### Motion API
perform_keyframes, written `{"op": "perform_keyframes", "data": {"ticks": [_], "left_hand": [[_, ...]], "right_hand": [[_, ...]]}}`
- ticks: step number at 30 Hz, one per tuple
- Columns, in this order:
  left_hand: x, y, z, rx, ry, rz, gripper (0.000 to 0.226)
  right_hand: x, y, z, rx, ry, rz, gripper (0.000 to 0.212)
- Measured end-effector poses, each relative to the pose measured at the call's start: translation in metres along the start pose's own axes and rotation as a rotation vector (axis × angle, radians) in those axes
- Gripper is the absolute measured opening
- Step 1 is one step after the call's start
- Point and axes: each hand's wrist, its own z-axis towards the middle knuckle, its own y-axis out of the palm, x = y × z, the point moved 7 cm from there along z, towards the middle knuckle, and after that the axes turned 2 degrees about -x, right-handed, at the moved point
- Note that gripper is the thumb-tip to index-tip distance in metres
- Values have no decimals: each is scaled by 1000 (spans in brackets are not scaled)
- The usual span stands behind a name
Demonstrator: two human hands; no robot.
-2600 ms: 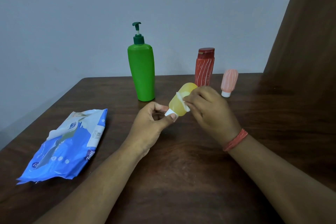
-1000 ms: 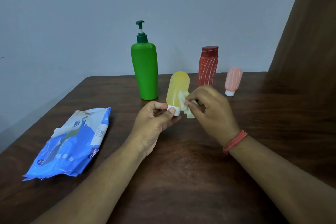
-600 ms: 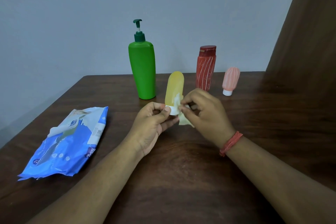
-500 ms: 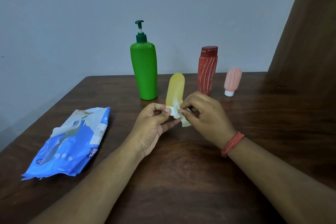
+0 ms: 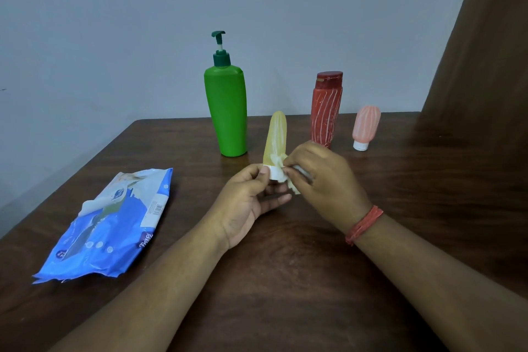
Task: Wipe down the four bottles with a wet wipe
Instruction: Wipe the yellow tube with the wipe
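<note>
Now lower, wet wipe (image 5: 281, 170) at yellow bottle (image 5: 275, 137) cap (both hands (image 5: 245, 203) pinching).

your forearms are bare, with no sleeves showing. your right hand (image 5: 323, 177) has a band of red thread (image 5: 363, 225) wound round its wrist in several strands. your left hand (image 5: 245, 203) wears nothing.

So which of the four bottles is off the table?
The yellow bottle, held cap-down by the left hand; the green, red and pink ones stand on the table.
</note>
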Motion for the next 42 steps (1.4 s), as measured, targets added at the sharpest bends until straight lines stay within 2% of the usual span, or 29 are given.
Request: {"op": "perform_keyframes", "data": {"ticks": [2,6,11,15,16,20,21,25,30,34,38,42], "left_hand": [[-1,3,-1,-20,-2,14,30],[-1,5,-1,-8,23,122,29],[-1,8,-3,-2,60,451,26],[-1,5,-3,0,42,468,28],[-1,4,-3,-1,39,469,28],[-1,9,-4,-17,49,522,27],[-1,10,-4,-18,52,527,27],[-2,8,-3,-1,46,517,28],[-2,9,-4,-10,33,542,27],[-2,6,-3,-31,17,505,32],[-2,7,-5,-47,9,523,31],[-1,8,-5,-40,20,527,32]], "right_hand": [[1,-4,0,41,9,-5,5],[-7,-4,0,17,-75,-72,5],[11,-33,3,241,56,-48,4],[-2,-12,0,37,-103,-137,6],[-1,-12,1,36,-115,-163,7],[18,-37,5,218,27,-155,6],[15,-35,4,197,15,-153,6],[-15,-5,-2,-31,-234,-220,6],[6,-27,6,138,-49,-180,3],[-12,-5,-1,-13,-208,-201,5],[14,-26,7,158,-15,-137,2],[-4,-9,0,6,-160,-196,5]]}}
